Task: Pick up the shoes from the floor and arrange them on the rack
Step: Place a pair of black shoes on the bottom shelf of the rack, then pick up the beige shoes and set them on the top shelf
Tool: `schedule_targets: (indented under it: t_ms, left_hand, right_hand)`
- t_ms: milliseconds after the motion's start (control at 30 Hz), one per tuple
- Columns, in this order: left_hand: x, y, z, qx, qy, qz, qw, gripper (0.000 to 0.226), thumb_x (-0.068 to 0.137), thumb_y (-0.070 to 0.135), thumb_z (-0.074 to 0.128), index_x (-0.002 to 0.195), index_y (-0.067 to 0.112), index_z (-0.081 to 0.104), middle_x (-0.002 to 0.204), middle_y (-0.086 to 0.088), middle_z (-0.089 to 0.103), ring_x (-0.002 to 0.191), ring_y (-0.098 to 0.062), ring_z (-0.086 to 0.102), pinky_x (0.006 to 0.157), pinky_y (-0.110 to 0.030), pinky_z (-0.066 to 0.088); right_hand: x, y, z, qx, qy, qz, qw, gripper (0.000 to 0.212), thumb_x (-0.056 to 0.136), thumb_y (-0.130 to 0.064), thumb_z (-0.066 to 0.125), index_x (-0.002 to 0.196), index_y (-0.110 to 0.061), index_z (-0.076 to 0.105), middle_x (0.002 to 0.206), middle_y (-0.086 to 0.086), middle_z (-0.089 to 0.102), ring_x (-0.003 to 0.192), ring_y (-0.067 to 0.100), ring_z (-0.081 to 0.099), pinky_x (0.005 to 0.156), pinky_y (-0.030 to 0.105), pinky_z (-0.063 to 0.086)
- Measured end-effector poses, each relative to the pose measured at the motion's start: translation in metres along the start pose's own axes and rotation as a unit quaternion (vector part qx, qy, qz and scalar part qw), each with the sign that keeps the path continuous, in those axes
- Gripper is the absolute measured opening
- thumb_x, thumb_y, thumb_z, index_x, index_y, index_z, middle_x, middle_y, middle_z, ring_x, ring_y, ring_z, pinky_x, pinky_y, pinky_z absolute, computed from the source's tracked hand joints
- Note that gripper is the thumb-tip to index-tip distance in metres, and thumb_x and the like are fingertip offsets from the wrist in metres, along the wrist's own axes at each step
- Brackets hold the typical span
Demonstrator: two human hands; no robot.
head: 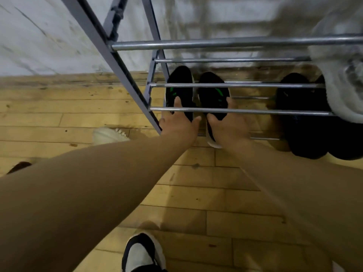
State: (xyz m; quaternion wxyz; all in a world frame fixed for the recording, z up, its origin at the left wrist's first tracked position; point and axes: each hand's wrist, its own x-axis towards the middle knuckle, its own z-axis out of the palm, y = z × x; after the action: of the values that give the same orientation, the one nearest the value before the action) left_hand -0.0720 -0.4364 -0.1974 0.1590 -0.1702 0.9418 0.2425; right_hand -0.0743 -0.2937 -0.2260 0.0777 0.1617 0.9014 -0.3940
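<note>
view from above, looking down at a metal shoe rack made of thin silver bars in a grey frame, standing against a pale wall on a wooden plank floor.

two bare arms reach forward into the rack. the left hand lies over the heel end of the left black shoe, with the thumb on one side and the fingers on the other, holding it. the right hand holds the right black shoe the same way, with the thumb across the top and the fingers down the far side.

both shoes are black with green marks and pale soles. they sit side by side, close together, on a low tier at the left end of the rack, toes toward the wall. they are seen through the bars of the tiers above. the right shoe's heel sticks out past the front bar.

further right on the low tier sits a pair of dark shoes, blurred. above them, on a higher tier, rests a pale grey shoe.

on the floor, left of the rack, lies a white shoe, partly hidden by the left arm. at the bottom edge is a black-and-white shoe.
</note>
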Motion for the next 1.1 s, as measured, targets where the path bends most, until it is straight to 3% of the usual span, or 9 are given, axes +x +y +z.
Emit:
schedule_targets:
  t_ms: [167, 300, 400, 567, 633, 767, 900, 1000, 1100]
  left_hand:
    - [-0.015, -0.037, 0.003, 0.09, -0.067, 0.084, 0.99, 0.091, 0.098, 0.052, 0.06, 0.164, 0.036, -0.001, 0.171, -0.011, -0.001, 0.151, -0.045, 0.026, 0.114, -0.054, 0.041]
    - [-0.019, -0.057, 0.001, 0.105, -0.086, 0.124, 0.983, 0.078, 0.104, 0.034, 0.054, 0.163, 0.038, 0.003, 0.172, -0.005, -0.01, 0.151, -0.043, 0.03, 0.102, -0.047, 0.05]
    - [-0.016, -0.067, -0.005, 0.105, -0.091, 0.141, 0.98, 0.073, 0.106, 0.032, 0.051, 0.164, 0.035, 0.007, 0.173, -0.007, -0.001, 0.149, -0.04, 0.036, 0.102, -0.045, 0.051]
    - [-0.018, -0.074, -0.008, 0.11, -0.12, 0.151, 0.975, 0.075, 0.106, 0.038, 0.051, 0.165, 0.035, 0.004, 0.169, -0.007, 0.021, 0.149, -0.034, 0.036, 0.11, -0.045, 0.045]
    - [-0.024, -0.084, -0.011, 0.14, -0.12, 0.173, 0.967, 0.083, 0.103, 0.046, 0.054, 0.164, 0.036, 0.0, 0.168, -0.007, 0.024, 0.148, -0.035, 0.035, 0.113, -0.048, 0.042]
    - [-0.043, -0.119, -0.024, 0.277, -0.058, 0.175, 0.943, 0.087, 0.094, 0.059, 0.055, 0.161, 0.035, 0.005, 0.166, -0.006, 0.025, 0.15, -0.035, 0.029, 0.118, -0.054, 0.031]
    - [-0.043, -0.165, -0.037, 0.359, -0.114, 0.098, 0.921, 0.093, 0.092, 0.062, 0.058, 0.161, 0.042, -0.001, 0.172, -0.005, 0.005, 0.153, -0.046, 0.017, 0.119, -0.065, 0.026]
    - [-0.032, -0.184, -0.042, 0.323, -0.16, 0.094, 0.928, 0.088, 0.093, 0.054, 0.064, 0.16, 0.04, 0.009, 0.171, -0.008, 0.002, 0.144, -0.048, 0.036, 0.111, -0.057, 0.044]
    - [-0.031, -0.182, -0.042, 0.289, -0.151, 0.106, 0.939, 0.075, 0.093, 0.045, 0.068, 0.155, 0.032, 0.028, 0.167, -0.013, 0.012, 0.137, -0.046, 0.045, 0.108, -0.051, 0.047]
  right_hand:
    - [-0.012, 0.007, -0.006, -0.029, -0.057, -0.022, 0.998, 0.097, 0.078, -0.061, 0.062, 0.159, -0.038, 0.014, 0.156, 0.004, 0.04, 0.142, 0.032, 0.039, 0.11, 0.05, 0.045]
    - [-0.033, 0.028, -0.009, -0.053, -0.09, -0.084, 0.991, 0.093, 0.077, -0.053, 0.072, 0.154, -0.039, 0.022, 0.142, 0.004, 0.044, 0.137, 0.031, 0.039, 0.11, 0.048, 0.043]
    - [-0.042, 0.031, -0.008, -0.04, -0.081, -0.125, 0.988, 0.088, 0.086, -0.038, 0.073, 0.158, -0.03, 0.024, 0.142, 0.004, 0.045, 0.137, 0.025, 0.038, 0.109, 0.036, 0.037]
    - [-0.039, 0.024, 0.004, -0.026, -0.049, -0.121, 0.991, 0.069, 0.088, -0.038, 0.073, 0.147, -0.033, 0.038, 0.125, -0.006, 0.049, 0.121, 0.014, 0.046, 0.101, 0.034, 0.046]
    - [-0.048, 0.03, 0.003, -0.035, -0.04, -0.124, 0.991, 0.072, 0.089, -0.038, 0.074, 0.15, -0.031, 0.035, 0.136, -0.003, 0.048, 0.13, 0.018, 0.045, 0.107, 0.036, 0.045]
    - [-0.093, 0.036, 0.003, -0.116, -0.038, -0.162, 0.979, 0.081, 0.088, -0.038, 0.073, 0.156, -0.03, 0.029, 0.16, 0.005, 0.026, 0.147, 0.026, 0.025, 0.119, 0.042, 0.025]
    - [-0.125, 0.036, 0.02, -0.102, -0.111, -0.216, 0.965, 0.074, 0.089, -0.037, 0.071, 0.154, -0.024, 0.037, 0.16, 0.007, 0.027, 0.148, 0.027, 0.025, 0.121, 0.046, 0.028]
    - [-0.13, 0.03, 0.031, -0.099, -0.192, -0.192, 0.957, 0.074, 0.093, -0.037, 0.066, 0.157, -0.024, 0.03, 0.161, 0.004, 0.022, 0.15, 0.024, 0.021, 0.122, 0.042, 0.027]
    - [-0.129, 0.021, 0.034, -0.072, -0.255, -0.125, 0.956, 0.077, 0.094, -0.037, 0.065, 0.159, -0.033, 0.023, 0.164, -0.005, 0.017, 0.152, 0.019, 0.019, 0.12, 0.037, 0.03]
